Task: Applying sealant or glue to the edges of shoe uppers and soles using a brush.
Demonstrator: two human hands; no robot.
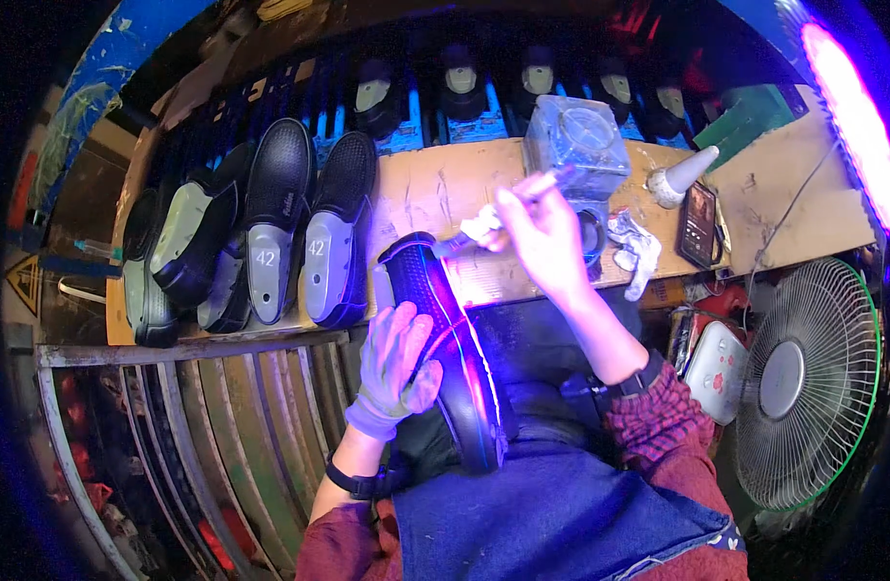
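My gloved left hand (396, 368) is wrapped round the side of a black shoe (454, 373), which is tilted with its toe end away from me and its heel over my blue apron. A pale line runs along the shoe's right edge, lit by a purple glow. In my bare right hand (542, 237) is a slim brush with a white-wrapped handle (481, 229). The brush's tip is at the toe edge of the shoe, touching or very close to it. Behind the right hand stands a smeared bluish container (578, 140).
Several black shoes on grey lasts (266, 261) stand at the left of the cardboard-covered bench (435, 184). More sit on a dark rack behind. To the right are a grey cone (682, 177), a phone (697, 225), crumpled wrap (634, 250), a fan (803, 382) and a bright lamp (856, 121).
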